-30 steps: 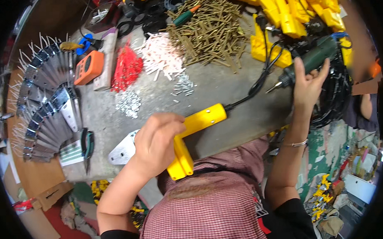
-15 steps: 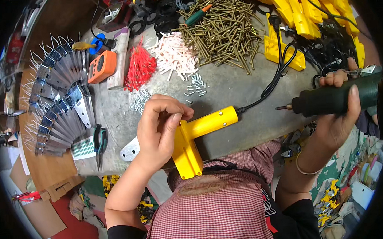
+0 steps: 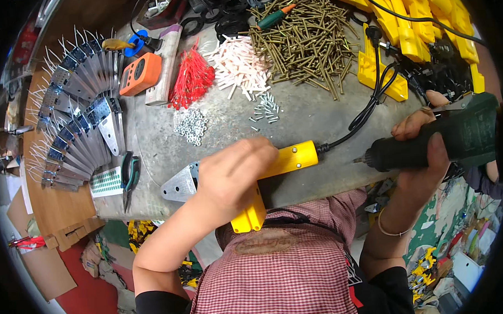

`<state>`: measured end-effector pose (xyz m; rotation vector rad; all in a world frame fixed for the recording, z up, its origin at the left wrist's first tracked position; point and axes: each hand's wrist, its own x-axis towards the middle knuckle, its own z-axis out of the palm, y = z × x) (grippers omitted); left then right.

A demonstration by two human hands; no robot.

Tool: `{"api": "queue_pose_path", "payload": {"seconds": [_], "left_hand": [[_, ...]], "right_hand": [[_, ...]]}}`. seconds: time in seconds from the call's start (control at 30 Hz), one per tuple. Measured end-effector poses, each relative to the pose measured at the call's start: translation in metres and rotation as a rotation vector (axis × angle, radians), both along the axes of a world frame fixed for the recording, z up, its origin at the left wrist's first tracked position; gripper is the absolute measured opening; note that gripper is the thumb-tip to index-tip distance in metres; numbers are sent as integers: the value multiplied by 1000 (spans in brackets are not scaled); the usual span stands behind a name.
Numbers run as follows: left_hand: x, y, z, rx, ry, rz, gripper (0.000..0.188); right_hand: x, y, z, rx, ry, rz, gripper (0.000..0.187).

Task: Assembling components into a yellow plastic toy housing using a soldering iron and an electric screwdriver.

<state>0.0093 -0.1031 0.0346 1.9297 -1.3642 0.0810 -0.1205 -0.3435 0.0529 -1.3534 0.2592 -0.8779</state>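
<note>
My left hand [image 3: 235,171] lies over the yellow plastic tool housing [image 3: 297,158] near the table's front edge, covering where its handle meets the body. Motion smears its fingers, and their tips are hidden. From the housing's left side sticks a pointed metal plate [image 3: 179,184] with holes. Two small screws show in the handle, and a black cord [image 3: 345,137] runs from its end. On the right, my right hand [image 3: 425,134] is wrapped around a dark green power screwdriver [image 3: 461,136]. Its bit points left toward the handle, apart from it.
Loose nuts [image 3: 191,127] and small silver screws [image 3: 267,107] lie beyond my left hand. Behind are red wire pieces [image 3: 190,79], white tubes [image 3: 240,66] and long brass-coloured screws [image 3: 308,44]. Pliers [image 3: 131,180], an orange meter [image 3: 140,75] and stacked metal plates [image 3: 78,116] stand left; yellow housings [image 3: 407,27] lie far right.
My left hand has moved right onto the housing, uncovering more of the metal plate and the nuts. My right hand has brought the power screwdriver slightly left and lower.
</note>
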Motion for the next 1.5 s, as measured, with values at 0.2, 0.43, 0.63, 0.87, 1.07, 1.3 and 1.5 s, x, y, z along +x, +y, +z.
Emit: {"api": "queue_pose_path", "payload": {"seconds": [0.2,0.43,0.63,0.87,1.07,1.3,1.5], "left_hand": [[-4,-10,2,270,-218,62,26],[-11,-9,-3,294,-205,225,34],[-16,-16,-4,318,-94,93,34],[-14,-17,-12,286,82,104,32],[-19,-16,-11,365,72,105,33],[-14,-14,-14,373,32,44,28],[-16,-16,-17,333,30,98,29]], "right_hand": [[2,4,1,-12,28,-10,72],[6,4,2,-53,47,-13,78],[10,28,28,28,-190,146,68],[55,61,28,-79,-231,316,69],[68,73,27,-122,-126,474,59],[72,58,21,-70,-183,702,59],[58,62,37,-158,-220,616,55]]}}
